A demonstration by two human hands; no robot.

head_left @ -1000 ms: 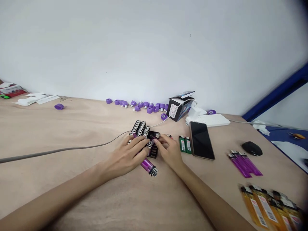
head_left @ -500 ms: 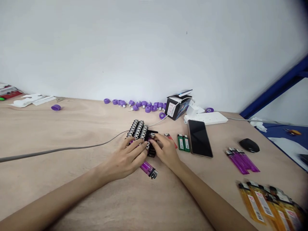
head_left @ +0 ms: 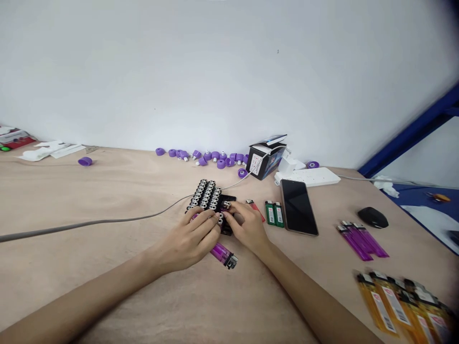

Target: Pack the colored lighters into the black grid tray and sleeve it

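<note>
Lighters (head_left: 205, 196) in rows in a black rack (head_left: 229, 198)

Left hand (head_left: 184, 241) curls over the near rows, its fingers closed about a translucent purple lighter (head_left: 220, 253). Right hand (head_left: 249, 230), thumb and forefinger nearly together, meets a lighter head (head_left: 226, 205) at the rack's right; whether it grips cannot be told. Two green lighters (head_left: 274, 214) lie beside a smartphone (head_left: 299, 207).

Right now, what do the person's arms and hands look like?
The left hand and right hand are ungloved human hands. Both forearms are bare: no sleeve, watch or bracelet shows. No ring or marking can be made out.
</note>
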